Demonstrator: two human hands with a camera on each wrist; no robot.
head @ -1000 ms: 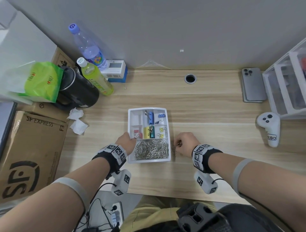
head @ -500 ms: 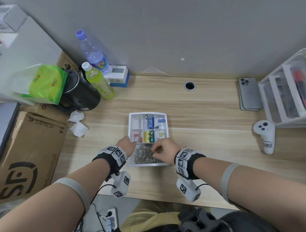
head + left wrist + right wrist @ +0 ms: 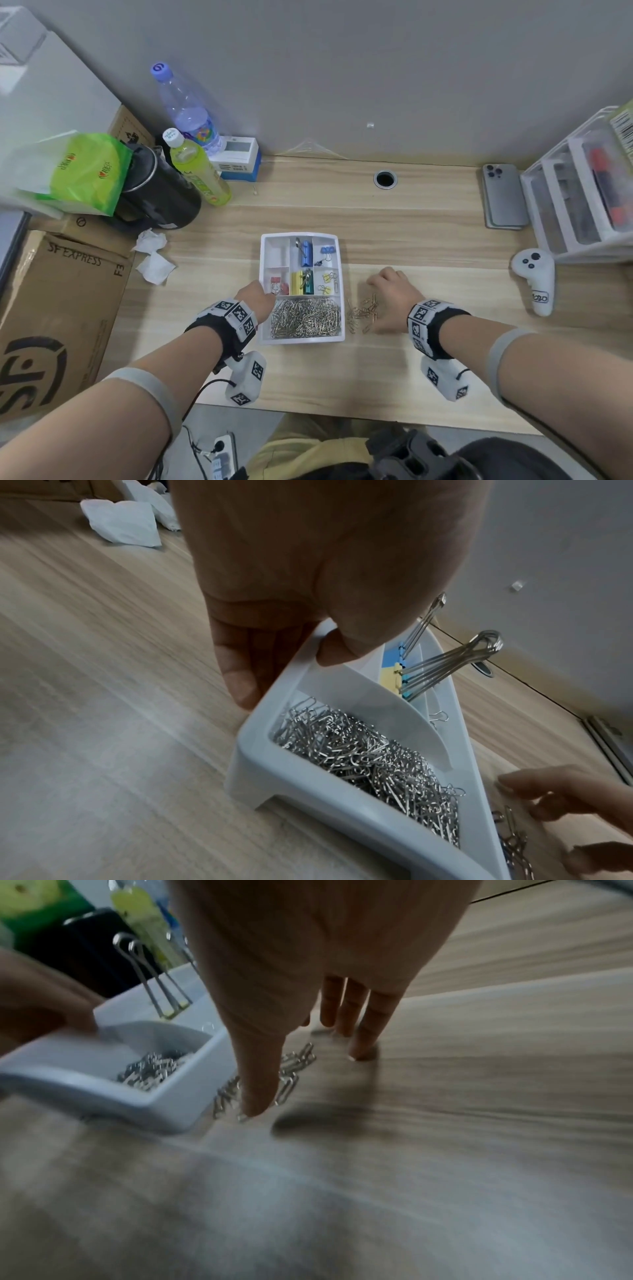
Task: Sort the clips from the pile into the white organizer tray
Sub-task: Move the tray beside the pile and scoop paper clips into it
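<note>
The white organizer tray lies mid-desk; its near compartment is heaped with silver paper clips, and binder clips fill smaller cells behind. My left hand grips the tray's left rim, thumb inside, fingers outside. A small pile of loose paper clips lies on the desk right of the tray. My right hand hovers over that pile with straight, spread fingers pointing down and holds nothing.
Two bottles, a black kettle and crumpled tissues sit at the back left. A phone, a clear drawer unit and a white controller stand on the right. A cardboard box flanks the desk's left edge.
My right hand went from the loose pile to the tray's near compartment, then came back right over the pile with its fingers spread. The left hand kept its hold on the tray.
</note>
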